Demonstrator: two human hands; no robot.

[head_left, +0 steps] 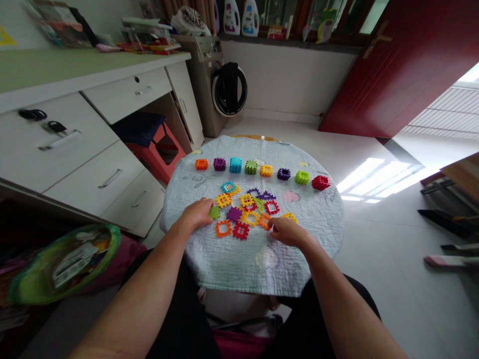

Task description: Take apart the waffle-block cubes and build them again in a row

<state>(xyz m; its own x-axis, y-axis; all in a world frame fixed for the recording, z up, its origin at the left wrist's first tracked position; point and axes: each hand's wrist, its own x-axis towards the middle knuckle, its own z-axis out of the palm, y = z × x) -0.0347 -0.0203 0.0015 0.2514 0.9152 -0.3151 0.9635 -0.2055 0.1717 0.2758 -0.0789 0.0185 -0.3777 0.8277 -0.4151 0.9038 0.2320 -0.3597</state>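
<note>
- Head view: at 7 o'clock of the pile, a red tile [241,231] is lying on the cloth-covered tabletop [247,274], an orange frame [223,235] beside it.
- At 4 o'clock, the right hand [287,232] is bending its fingers against an orange tile [264,221]; I cannot tell whether they are pinching.
- At 9 o'clock, the left hand [197,214] is touching a green tile [214,213], its grip also unclear.
- Farther, eight blocks [251,167] are standing in a curved row from 10 to 2 o'clock.

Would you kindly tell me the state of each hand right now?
Left hand: at a green piece; grip cannot be told.
Right hand: at an orange piece; grip cannot be told.
</note>
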